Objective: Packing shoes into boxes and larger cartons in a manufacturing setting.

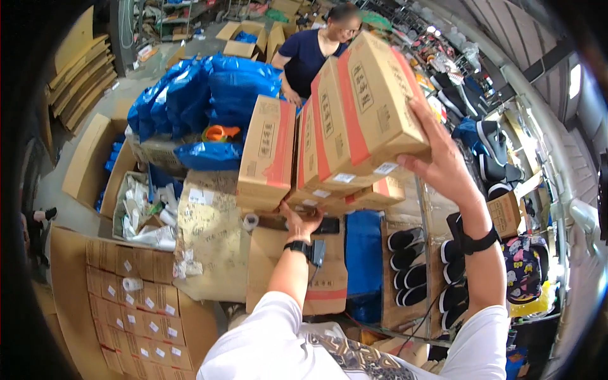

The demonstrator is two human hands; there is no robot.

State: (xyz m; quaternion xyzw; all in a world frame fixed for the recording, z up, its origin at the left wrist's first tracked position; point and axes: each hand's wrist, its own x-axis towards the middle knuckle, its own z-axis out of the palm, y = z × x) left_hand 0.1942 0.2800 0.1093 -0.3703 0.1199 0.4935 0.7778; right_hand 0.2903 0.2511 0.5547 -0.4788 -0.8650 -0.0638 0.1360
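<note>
Several brown cardboard boxes with red stripes are bunched together, tilted, in front of me. My right hand presses its fingers and thumb against the near right end of the uppermost box. Below the boxes, my left hand cups the lower near edge of the bunch, its fingertips partly hidden under the cardboard. A separate striped box stands at the left of the bunch, close to my left fingers. Beneath, a dark flat object lies beside my left hand.
Blue plastic-wrapped bundles are piled behind, and a person stands across the table. Black shoes line a board at right. A large carton packed with smaller boxes sits at lower left. A tape roll lies on the table.
</note>
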